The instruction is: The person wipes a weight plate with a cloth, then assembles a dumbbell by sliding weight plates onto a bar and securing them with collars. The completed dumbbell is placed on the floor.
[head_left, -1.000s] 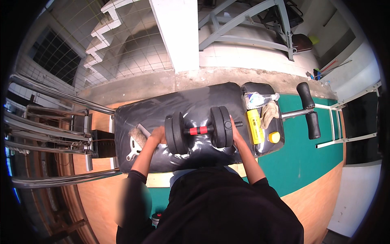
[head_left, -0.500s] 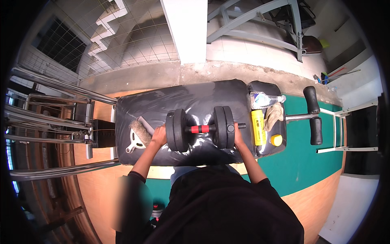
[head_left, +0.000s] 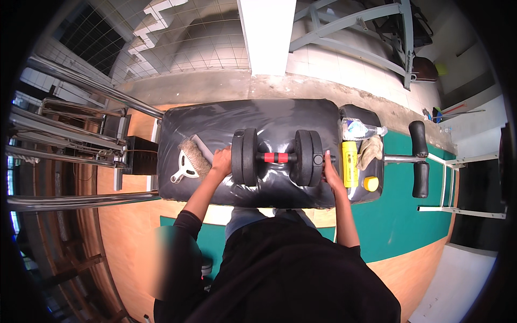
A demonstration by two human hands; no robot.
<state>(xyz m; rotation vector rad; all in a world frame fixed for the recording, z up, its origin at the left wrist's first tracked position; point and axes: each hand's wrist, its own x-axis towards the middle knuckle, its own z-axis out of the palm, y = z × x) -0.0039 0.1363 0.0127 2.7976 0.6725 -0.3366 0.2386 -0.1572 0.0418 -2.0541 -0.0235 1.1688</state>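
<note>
A dumbbell (head_left: 276, 157) with black plates and a red-and-black handle is held level over the dark padded bench (head_left: 215, 116). My left hand (head_left: 222, 161) is against the outer face of its left plates, its fingers partly hidden by them. On the other end, my right hand (head_left: 332, 172) grips beside the right plates, its fingers around the collar and the threaded bar end. Whether the plates touch the pad, I cannot tell. Just left of my left hand lie a brush (head_left: 195, 156) with tan bristles and a white plastic dustpan-like piece (head_left: 183, 168).
On the bench's right pad sit a clear plastic bottle (head_left: 362, 129), a yellow bottle (head_left: 350, 164), a beige cloth (head_left: 369, 153) and a yellow-capped container (head_left: 370, 183). Black foam rollers (head_left: 420, 161) stick out at the right. Chrome rails (head_left: 97, 86) flank the left end.
The view has shifted, so the bench and everything on it sit a little differently in the picture. My right hand's fingers have straightened and moved along the dumbbell's right end; both hands stay at its ends.
</note>
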